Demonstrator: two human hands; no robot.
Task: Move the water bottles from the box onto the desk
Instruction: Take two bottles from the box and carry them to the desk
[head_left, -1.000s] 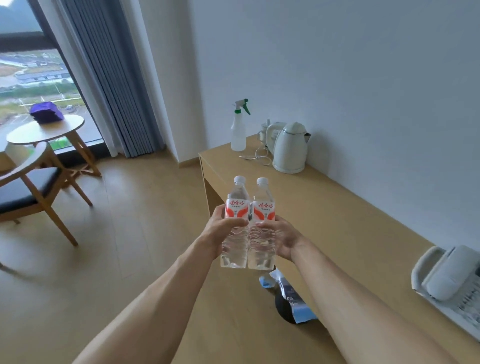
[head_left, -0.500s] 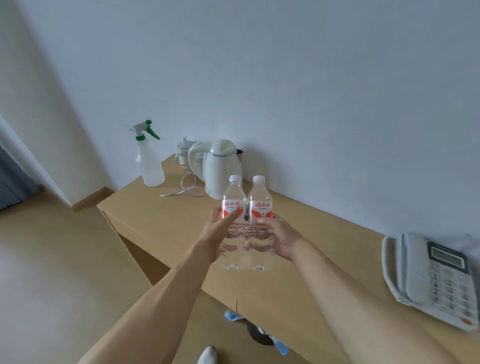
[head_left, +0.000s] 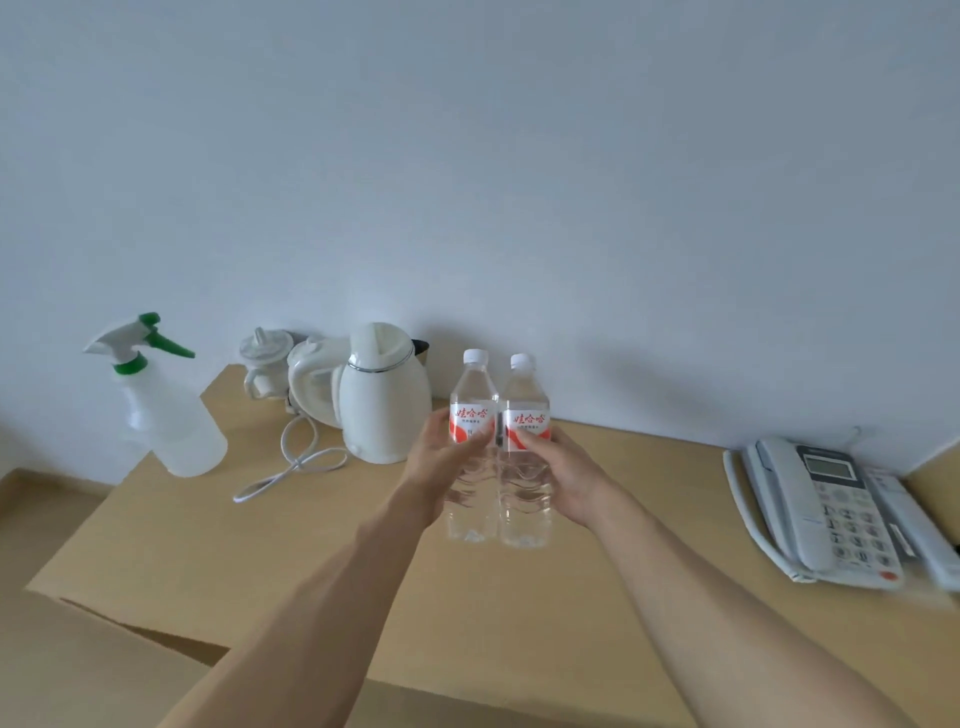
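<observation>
I see two clear, ribbed plastic water bottles (head_left: 496, 452) with glossy red-and-white labels and white caps, above a matt, smooth wood-look desk (head_left: 322, 561). The kettle (head_left: 382, 395) looks like smooth glossy white plastic with a thin metallic band. The spray bottle (head_left: 166, 415) is cloudy translucent plastic, and the telephone (head_left: 826, 514) matt grey-white plastic.

Hotel room: kettle (head_left: 383, 395), desk phone (head_left: 826, 512)

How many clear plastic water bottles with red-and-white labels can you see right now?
2. The left clear plastic water bottle is gripped by the left hand, the right one by the right hand, side by side over the wooden desk. The box is out of view.
</observation>
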